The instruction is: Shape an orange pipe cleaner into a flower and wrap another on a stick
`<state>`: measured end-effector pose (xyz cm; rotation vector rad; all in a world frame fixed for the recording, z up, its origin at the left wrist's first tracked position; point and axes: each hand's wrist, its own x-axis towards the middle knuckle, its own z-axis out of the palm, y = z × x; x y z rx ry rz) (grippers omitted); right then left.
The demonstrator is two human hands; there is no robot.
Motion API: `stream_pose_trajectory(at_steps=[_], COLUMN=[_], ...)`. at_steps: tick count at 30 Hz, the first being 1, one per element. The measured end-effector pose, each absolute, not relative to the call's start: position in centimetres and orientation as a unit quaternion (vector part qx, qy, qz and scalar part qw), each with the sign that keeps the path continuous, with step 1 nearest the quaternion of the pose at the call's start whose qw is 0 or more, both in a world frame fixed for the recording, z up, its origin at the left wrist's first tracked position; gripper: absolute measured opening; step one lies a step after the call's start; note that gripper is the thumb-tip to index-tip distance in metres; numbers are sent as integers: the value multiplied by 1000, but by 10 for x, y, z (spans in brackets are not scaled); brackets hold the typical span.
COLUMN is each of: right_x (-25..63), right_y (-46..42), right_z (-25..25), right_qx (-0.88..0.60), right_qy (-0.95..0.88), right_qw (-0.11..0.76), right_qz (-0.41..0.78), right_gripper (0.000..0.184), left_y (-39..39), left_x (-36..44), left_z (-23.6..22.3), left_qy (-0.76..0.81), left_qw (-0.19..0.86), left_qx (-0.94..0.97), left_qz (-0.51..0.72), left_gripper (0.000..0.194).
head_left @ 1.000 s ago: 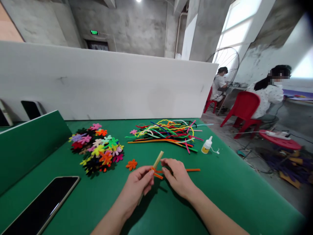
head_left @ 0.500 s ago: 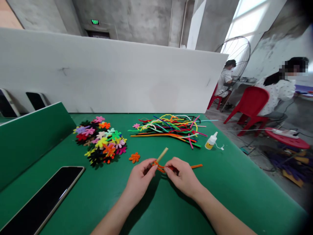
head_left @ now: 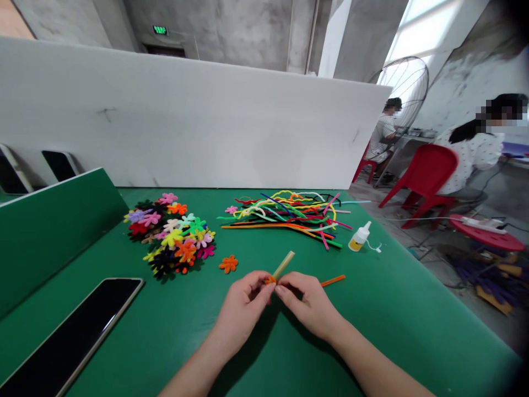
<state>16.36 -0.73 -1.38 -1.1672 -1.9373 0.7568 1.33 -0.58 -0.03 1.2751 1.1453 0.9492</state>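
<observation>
My left hand (head_left: 247,298) is closed, pinching a pale flat stick (head_left: 284,264) that points up and to the right. An orange pipe cleaner (head_left: 270,280) is bent around the stick's lower end at my left fingertips. My right hand (head_left: 305,298) is closed too, thumb and forefinger pinched against the orange pipe cleaner, right beside the left fingertips. A straight orange length (head_left: 334,280) sticks out behind the right hand; its link to the wound part is hidden by the fingers. An orange felt-like flower (head_left: 228,264) lies on the green table just beyond my left hand.
A heap of colourful flowers (head_left: 182,234) sits at the left. Loose pipe cleaners (head_left: 285,215) are piled at the back. A small glue bottle (head_left: 359,237), uncapped, stands to the right. A phone (head_left: 78,331) lies front left. A white partition (head_left: 231,127) borders the table.
My hands have drawn closer together. The loose orange span between them has gone from view, and the stick has tilted and shifted slightly right.
</observation>
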Motion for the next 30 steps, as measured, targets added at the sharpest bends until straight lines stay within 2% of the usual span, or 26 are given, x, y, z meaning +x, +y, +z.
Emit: stream_pose_trajectory(at_steps=[6, 9, 21, 30], right_x=[158, 157, 155, 156], right_y=[-8, -8, -9, -7], right_z=[-14, -15, -16, -17], right_qx=[-445, -451, -457, -395], right_qy=[-695, -682, -669, -604], right_qw=[408, 411, 417, 446], right_qz=[391, 403, 412, 529], right_gripper=[15, 14, 16, 25], left_y=[-5, -5, -5, -4], left_x=[13, 14, 13, 11], left_z=[-2, -2, -2, -1], left_qy=[451, 435, 448, 426], left_qw=[657, 691, 700, 709], left_qx=[442, 393, 361, 404], left_qz=[412, 423, 423, 391], left_gripper=[18, 19, 20, 26])
